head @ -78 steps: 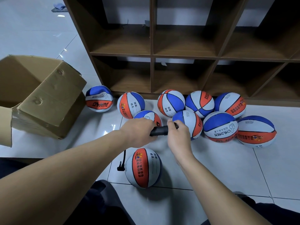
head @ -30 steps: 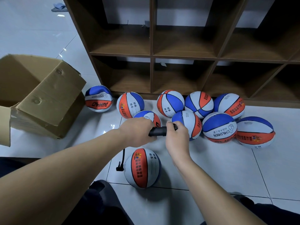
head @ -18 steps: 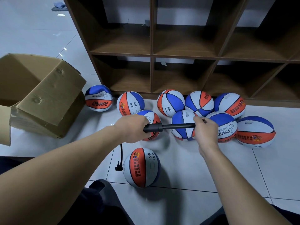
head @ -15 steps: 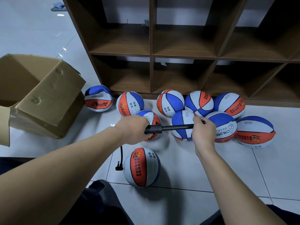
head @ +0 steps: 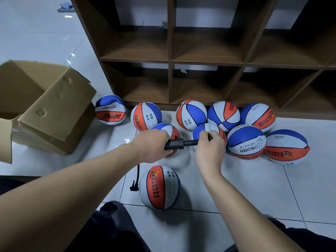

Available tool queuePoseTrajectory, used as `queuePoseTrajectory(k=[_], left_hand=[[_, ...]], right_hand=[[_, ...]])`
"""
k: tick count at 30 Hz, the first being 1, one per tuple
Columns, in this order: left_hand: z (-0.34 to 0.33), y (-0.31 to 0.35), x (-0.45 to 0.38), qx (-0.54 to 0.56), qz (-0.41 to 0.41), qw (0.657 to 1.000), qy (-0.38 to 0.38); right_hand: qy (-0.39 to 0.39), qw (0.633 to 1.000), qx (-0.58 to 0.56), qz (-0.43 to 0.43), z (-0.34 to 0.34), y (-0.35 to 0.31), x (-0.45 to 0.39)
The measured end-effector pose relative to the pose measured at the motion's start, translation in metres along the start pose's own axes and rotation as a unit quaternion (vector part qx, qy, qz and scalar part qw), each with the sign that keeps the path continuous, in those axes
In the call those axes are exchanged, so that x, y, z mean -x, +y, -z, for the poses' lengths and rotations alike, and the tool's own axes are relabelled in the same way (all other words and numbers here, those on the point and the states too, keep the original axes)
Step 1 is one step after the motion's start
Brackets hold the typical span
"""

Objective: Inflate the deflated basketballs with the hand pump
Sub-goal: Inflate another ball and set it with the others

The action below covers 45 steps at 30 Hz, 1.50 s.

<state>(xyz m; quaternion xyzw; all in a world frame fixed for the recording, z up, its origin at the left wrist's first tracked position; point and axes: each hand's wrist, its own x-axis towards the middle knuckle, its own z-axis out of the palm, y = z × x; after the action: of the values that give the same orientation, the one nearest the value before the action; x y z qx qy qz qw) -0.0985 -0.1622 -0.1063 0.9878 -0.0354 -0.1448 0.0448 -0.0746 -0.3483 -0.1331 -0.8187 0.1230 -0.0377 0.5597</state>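
Observation:
I hold a black hand pump (head: 179, 144) level above the floor. My left hand (head: 151, 145) grips its barrel and my right hand (head: 210, 149) grips the handle, with a short piece of rod showing between them. A black hose (head: 136, 177) hangs from the pump down to the left side of a red, white and blue basketball (head: 159, 187) on the tiles in front of me. Several more basketballs (head: 246, 140) of the same colours lie in a cluster beyond my hands.
A dark wooden cubby shelf (head: 170, 60) with bare compartments stands behind the balls. An open cardboard box (head: 45, 110) lies on its side at the left, with one ball (head: 110, 110) next to it. My dark-trousered legs (head: 109, 228) fill the bottom edge.
My right hand pulled the handle out to the right, then pushed it back toward the barrel, so less rod shows now. My left hand and the ball stayed in place.

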Motion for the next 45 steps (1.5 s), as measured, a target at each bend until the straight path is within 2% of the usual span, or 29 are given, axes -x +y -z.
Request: queuePoseTrajectory(k=[11, 21, 25, 30, 33, 41, 45], left_hand=[[0.001, 0.009, 0.002, -0.006, -0.020, 1.000, 0.003], [0.005, 0.014, 0.002, 0.018, -0.031, 0.999, 0.031], [0.005, 0.011, 0.000, 0.015, -0.026, 1.000, 0.007], [0.002, -0.010, 0.001, 0.008, 0.002, 0.999, -0.033], [0.002, -0.008, 0.002, 0.030, 0.002, 0.999, -0.041], [-0.001, 0.004, 0.000, 0.019, -0.003, 1.000, -0.019], [0.001, 0.007, 0.002, 0.019, 0.007, 1.000, -0.003]], right_hand=[[-0.074, 0.996, 0.008, 0.040, -0.017, 0.001, 0.028], [-0.123, 0.992, -0.003, 0.010, -0.005, -0.002, 0.003], [-0.141, 0.990, 0.004, -0.009, 0.003, -0.001, -0.005], [-0.055, 0.995, -0.020, -0.083, 0.032, 0.012, -0.039], [-0.041, 0.990, -0.049, -0.123, 0.042, 0.020, -0.051], [0.029, 0.995, -0.046, -0.085, 0.034, 0.008, -0.043], [0.028, 0.998, -0.025, -0.057, 0.026, 0.000, -0.038]])
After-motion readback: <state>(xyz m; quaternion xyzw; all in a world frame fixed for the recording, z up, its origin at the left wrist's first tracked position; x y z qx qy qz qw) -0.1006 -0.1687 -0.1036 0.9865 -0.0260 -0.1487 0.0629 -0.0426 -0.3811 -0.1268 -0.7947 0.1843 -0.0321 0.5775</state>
